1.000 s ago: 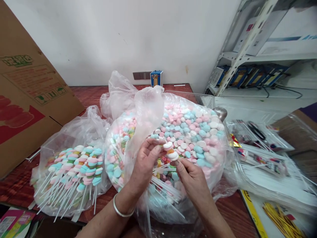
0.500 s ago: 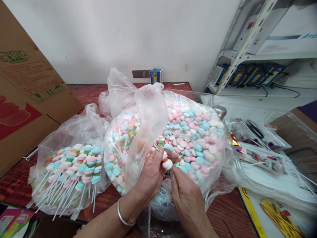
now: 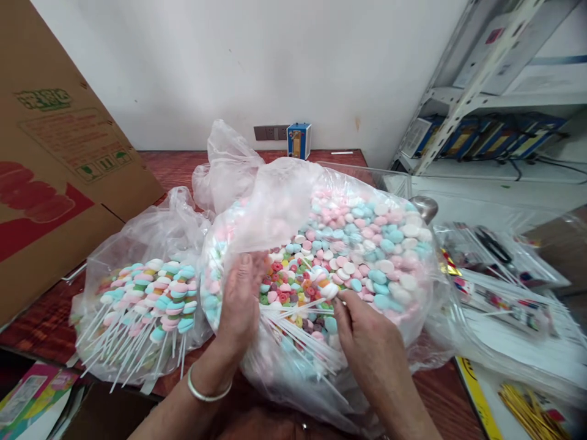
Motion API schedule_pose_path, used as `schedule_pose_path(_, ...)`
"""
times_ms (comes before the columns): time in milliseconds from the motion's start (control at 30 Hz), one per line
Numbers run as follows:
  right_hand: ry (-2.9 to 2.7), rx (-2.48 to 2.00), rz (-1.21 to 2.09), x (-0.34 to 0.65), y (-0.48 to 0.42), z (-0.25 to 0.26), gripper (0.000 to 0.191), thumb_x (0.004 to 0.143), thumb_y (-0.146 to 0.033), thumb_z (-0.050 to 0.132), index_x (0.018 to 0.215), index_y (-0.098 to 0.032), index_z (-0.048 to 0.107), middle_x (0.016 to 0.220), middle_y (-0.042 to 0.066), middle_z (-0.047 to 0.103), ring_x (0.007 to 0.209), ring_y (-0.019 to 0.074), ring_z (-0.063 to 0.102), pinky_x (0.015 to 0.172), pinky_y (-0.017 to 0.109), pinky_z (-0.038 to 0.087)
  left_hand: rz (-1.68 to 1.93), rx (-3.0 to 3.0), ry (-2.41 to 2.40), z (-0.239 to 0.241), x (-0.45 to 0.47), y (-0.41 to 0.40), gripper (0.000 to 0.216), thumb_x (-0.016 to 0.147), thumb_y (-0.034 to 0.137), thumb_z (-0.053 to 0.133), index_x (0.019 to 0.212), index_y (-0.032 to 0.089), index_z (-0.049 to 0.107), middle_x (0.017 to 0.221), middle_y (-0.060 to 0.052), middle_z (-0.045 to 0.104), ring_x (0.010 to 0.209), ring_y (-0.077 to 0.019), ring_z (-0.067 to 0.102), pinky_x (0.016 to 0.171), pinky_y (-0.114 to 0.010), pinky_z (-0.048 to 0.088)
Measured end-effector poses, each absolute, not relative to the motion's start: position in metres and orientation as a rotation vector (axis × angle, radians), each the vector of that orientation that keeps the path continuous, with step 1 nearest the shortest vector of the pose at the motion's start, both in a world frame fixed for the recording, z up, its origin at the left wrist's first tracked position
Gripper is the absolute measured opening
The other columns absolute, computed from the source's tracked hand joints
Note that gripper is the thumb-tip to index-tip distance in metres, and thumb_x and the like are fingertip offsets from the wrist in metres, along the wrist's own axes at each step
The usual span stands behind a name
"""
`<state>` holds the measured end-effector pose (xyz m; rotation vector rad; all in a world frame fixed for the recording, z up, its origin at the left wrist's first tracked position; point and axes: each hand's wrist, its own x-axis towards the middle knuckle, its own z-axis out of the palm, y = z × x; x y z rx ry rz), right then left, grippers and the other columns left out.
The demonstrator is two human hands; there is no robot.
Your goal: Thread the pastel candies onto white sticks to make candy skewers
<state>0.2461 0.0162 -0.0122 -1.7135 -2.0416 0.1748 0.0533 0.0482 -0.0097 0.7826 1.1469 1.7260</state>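
A big clear plastic bag (image 3: 398, 342) full of pastel candy lollipops (image 3: 367, 256) on white sticks lies on the red-brown table. My left hand (image 3: 238, 302), a silver bangle on its wrist, presses its fingers against the bag's plastic at the opening's left edge. My right hand (image 3: 367, 336) pinches a white lollipop (image 3: 329, 289) among the sticks at the bag's mouth. Inside the opening, small multicoloured candies show.
A second bag of lollipops (image 3: 147, 299) lies to the left, with a large cardboard box (image 3: 59, 177) behind it. Packets in clear wrap (image 3: 499, 293) and gold twist ties (image 3: 527, 409) lie at the right. A metal shelf (image 3: 486, 67) stands at the back right; a small blue box (image 3: 298, 139) stands by the wall.
My hands have come apart: the left moved from the lollipop to the bag's left edge and holds the plastic back. The right stays pinched on a lollipop. The view shifted slightly.
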Motion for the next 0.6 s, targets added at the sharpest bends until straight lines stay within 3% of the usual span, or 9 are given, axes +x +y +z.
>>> schedule_pose_path(133,-2.221,-1.794,0.001,0.253,0.020,-0.019,0.019,0.097,-0.020,0.051,0.086,-0.022,0.066,0.084,0.004,0.073,0.064,0.0179,0.067,0.050,0.028,0.027,1.797,0.996,1.553,-0.013,0.015,0.046,0.045,0.094,0.044,0.061,0.137,0.031,0.056,0.148,-0.005,0.055,0.143,-0.0234,0.045,0.118,-0.037,0.039)
schedule_pose_path(233,-2.325,-1.785,-0.051,0.245,0.022,-0.020,0.015,0.095,-0.017,0.055,0.086,-0.023,0.066,0.083,0.003,0.071,0.062,0.0185,0.067,0.049,0.029,0.026,1.659,1.225,1.788,-0.015,0.001,0.040,0.049,0.094,0.039,0.062,0.141,0.029,0.053,0.150,-0.007,0.053,0.144,-0.0268,0.043,0.122,-0.044,0.033)
schedule_pose_path(400,-2.430,-1.822,-0.088,0.220,0.032,0.000,0.012,0.088,-0.011,0.062,0.084,-0.022,0.066,0.083,0.004,0.069,0.059,0.0181,0.066,0.047,0.028,0.019,1.425,1.711,2.052,-0.020,-0.002,0.041,0.033,0.094,0.030,0.059,0.125,0.020,0.065,0.147,-0.012,0.055,0.145,-0.0313,0.038,0.123,-0.054,0.026)
schedule_pose_path(600,-2.549,-1.782,-0.115,0.206,0.043,0.019,0.014,0.083,-0.006,0.064,0.081,-0.020,0.066,0.078,0.006,0.067,0.060,0.0192,0.066,0.048,0.030,0.015,1.245,2.046,2.051,-0.026,0.005,0.050,0.026,0.095,0.022,0.055,0.114,0.020,0.073,0.143,-0.012,0.058,0.147,-0.0340,0.035,0.120,-0.059,0.028)
